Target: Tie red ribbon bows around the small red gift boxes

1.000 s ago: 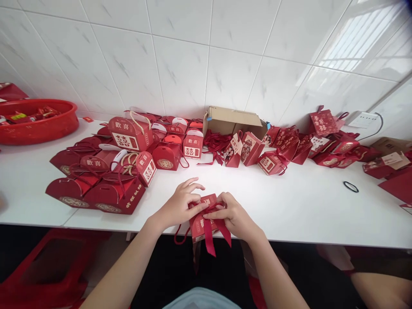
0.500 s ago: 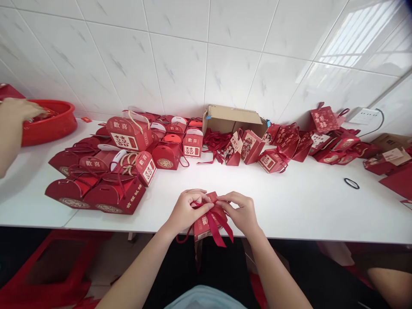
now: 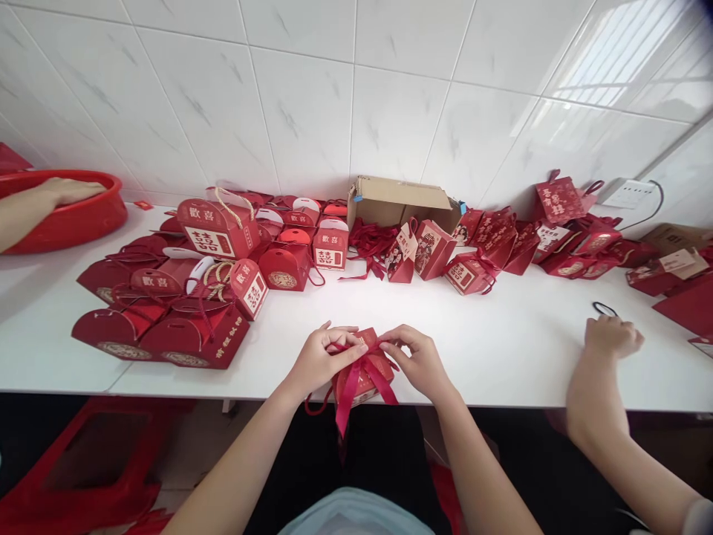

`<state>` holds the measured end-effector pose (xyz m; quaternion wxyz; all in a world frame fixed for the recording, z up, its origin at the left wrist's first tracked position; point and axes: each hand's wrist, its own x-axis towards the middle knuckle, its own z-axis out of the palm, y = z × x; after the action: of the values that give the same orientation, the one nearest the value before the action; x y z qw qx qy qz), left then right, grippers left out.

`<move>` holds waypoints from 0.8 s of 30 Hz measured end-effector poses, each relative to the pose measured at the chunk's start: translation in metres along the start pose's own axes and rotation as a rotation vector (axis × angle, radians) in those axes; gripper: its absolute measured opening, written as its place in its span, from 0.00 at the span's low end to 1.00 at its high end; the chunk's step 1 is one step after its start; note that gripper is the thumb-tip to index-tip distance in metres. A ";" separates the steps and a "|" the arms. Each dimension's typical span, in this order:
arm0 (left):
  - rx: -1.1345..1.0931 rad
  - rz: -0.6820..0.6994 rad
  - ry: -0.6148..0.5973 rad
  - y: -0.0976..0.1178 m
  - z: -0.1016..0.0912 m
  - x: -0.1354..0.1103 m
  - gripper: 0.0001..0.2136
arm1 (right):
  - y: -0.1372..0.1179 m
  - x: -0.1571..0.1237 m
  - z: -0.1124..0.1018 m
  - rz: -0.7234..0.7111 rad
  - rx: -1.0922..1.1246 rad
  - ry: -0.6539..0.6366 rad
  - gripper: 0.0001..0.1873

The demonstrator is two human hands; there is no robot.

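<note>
A small red gift box [image 3: 365, 380] with pale lettering lies at the table's front edge, between my hands. Across its top runs a red ribbon [image 3: 384, 383] tied in a bow, its two tails hanging toward me. My left hand [image 3: 326, 357] pinches the ribbon's left loop between thumb and fingers. From the other side, my right hand [image 3: 415, 360] pinches the right loop with thumb and forefinger. A thin red cord handle hangs at the box's left side.
Finished-looking red boxes [image 3: 194, 331] cluster at left. A cardboard carton [image 3: 401, 193] with red ribbons stands by the wall, more boxes [image 3: 493, 238] to its right. One person's hand [image 3: 75, 191] is in a red basin [image 3: 105, 212]; another's [image 3: 613, 338] is near a black ring [image 3: 604, 309].
The bow's tails have shifted and spread, and the loops are drawn outward. At right another person's arm has come in over the table; at left a hand has moved down into the basin.
</note>
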<state>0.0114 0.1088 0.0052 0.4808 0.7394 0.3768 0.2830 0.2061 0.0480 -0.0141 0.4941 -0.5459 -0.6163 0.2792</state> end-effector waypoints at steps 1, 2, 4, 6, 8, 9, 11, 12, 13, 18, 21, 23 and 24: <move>-0.007 -0.006 0.018 0.000 0.001 0.000 0.11 | 0.000 0.000 0.000 0.010 0.002 -0.010 0.06; -0.008 -0.009 0.033 0.000 0.002 0.001 0.12 | -0.001 -0.001 0.001 0.027 0.013 -0.011 0.07; -0.002 -0.011 0.050 0.000 0.004 0.002 0.11 | -0.001 -0.002 0.003 0.060 0.042 0.012 0.07; 0.009 -0.005 0.042 0.000 0.005 0.002 0.10 | -0.001 -0.002 0.006 0.066 0.051 0.047 0.07; 0.016 0.003 0.029 0.000 0.005 0.003 0.09 | -0.001 -0.001 0.006 0.046 0.037 0.074 0.07; 0.019 0.006 0.026 0.000 0.005 0.003 0.09 | -0.001 -0.001 0.006 0.032 0.026 0.086 0.06; 0.021 0.010 0.022 0.000 0.005 0.003 0.10 | 0.000 0.000 0.005 0.004 0.002 0.107 0.06; 0.023 0.011 0.018 -0.001 0.004 0.003 0.10 | 0.000 0.000 0.004 -0.007 -0.009 0.116 0.05; 0.026 0.012 0.014 -0.001 0.004 0.003 0.10 | 0.000 0.001 0.003 -0.014 -0.017 0.124 0.05; 0.040 0.030 0.003 -0.004 0.004 0.004 0.10 | 0.002 0.002 0.000 -0.011 -0.022 0.135 0.05; 0.025 0.062 0.002 -0.004 0.003 0.002 0.09 | 0.005 0.002 -0.005 -0.007 0.006 0.076 0.06; -0.079 0.078 0.008 -0.004 0.002 0.001 0.09 | 0.009 0.001 -0.012 0.001 0.067 -0.001 0.08; -0.160 0.080 0.023 -0.005 0.002 0.000 0.10 | 0.013 0.000 -0.017 0.008 0.112 -0.052 0.11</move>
<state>0.0117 0.1090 -0.0002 0.5221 0.7100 0.3285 0.3397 0.2271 0.0481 -0.0192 0.5068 -0.5123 -0.6102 0.3292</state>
